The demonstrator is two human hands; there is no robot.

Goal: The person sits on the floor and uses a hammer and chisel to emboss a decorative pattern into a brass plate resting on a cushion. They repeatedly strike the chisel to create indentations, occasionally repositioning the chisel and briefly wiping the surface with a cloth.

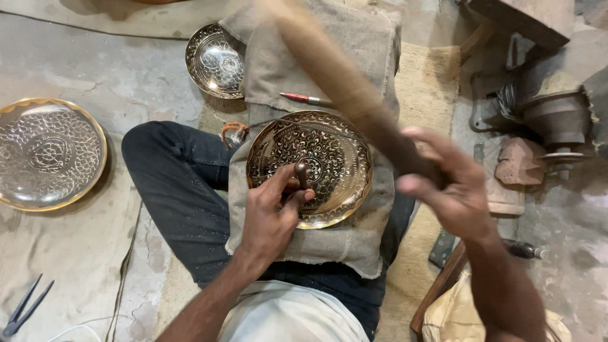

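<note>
1. My left hand (273, 212) was clamped on a short dark punch (302, 174), tip set on the engraved brass plate (329, 152) on my lap; this plate serves as the landmark below.
2. My right hand (453, 190), just right of the plate, was closed round a wooden mallet handle (345, 82), which was blurred and raised across the plate's upper right.
3. The plate lay on a burlap cloth (354, 240) draped over my dark trouser leg (171, 183). Its face already carried dense pattern nearly all over; I judged the chasing well advanced. What remained I could not tell, since the punch stood near the lower left of centre.
4. A red-tipped pen (304, 98) lay on the cloth just above the plate.
5. A small orange-rimmed object (234, 132) lay just left of the plate; I could not tell its kind.
6. A smaller patterned dish (215, 61) sat beyond the plate, upper left, looking fully worked.
7. A large gold-rimmed platter (47, 152) rested well left of the plate, also fully patterned.
8. Metal dividers (25, 313) lay far left and below the plate.
9. A heavy metal stand (557, 120) stood well right of the plate.
</note>
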